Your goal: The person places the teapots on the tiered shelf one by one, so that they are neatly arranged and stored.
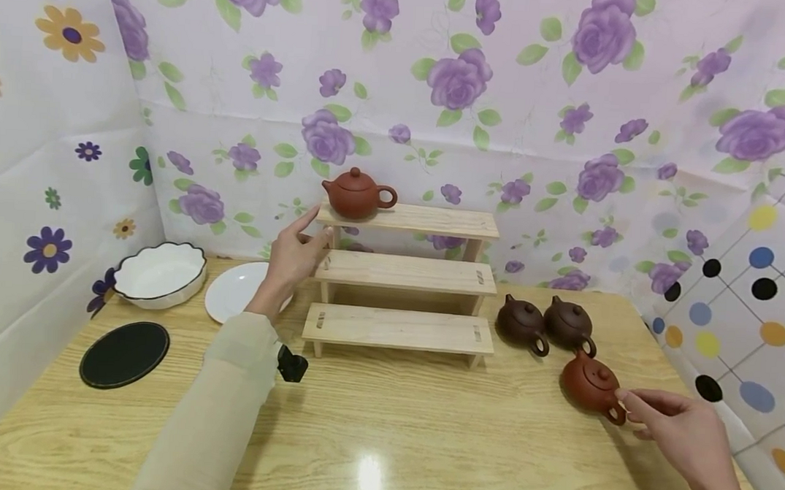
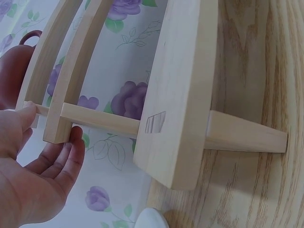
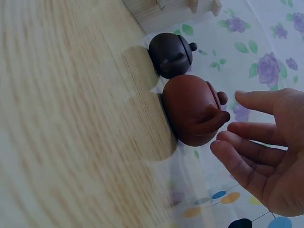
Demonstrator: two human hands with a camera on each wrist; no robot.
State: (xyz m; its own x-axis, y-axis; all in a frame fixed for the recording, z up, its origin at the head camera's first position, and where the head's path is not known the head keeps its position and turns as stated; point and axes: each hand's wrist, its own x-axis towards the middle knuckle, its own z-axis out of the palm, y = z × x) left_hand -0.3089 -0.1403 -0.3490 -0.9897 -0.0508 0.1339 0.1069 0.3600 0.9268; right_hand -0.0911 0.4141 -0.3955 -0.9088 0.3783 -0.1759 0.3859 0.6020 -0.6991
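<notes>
A three-tier wooden stand occupies the centre of the table, and a reddish-brown teapot sits at the left of its top tier, spout to the left. At the stand's left end my left hand grips the frame. In the left wrist view its thumb lies by the upper shelf end, with the fingers curled beside the shelf below. A second reddish-brown teapot stands on the table at the right, handle towards me. My right hand is beside that handle, thumb and fingers spread apart in the right wrist view.
Two dark brown teapots stand behind the right-hand red one, close to it. On the left are a white scalloped bowl, a white plate partly behind my forearm, and a black oval mat. Patterned cloth borders the table.
</notes>
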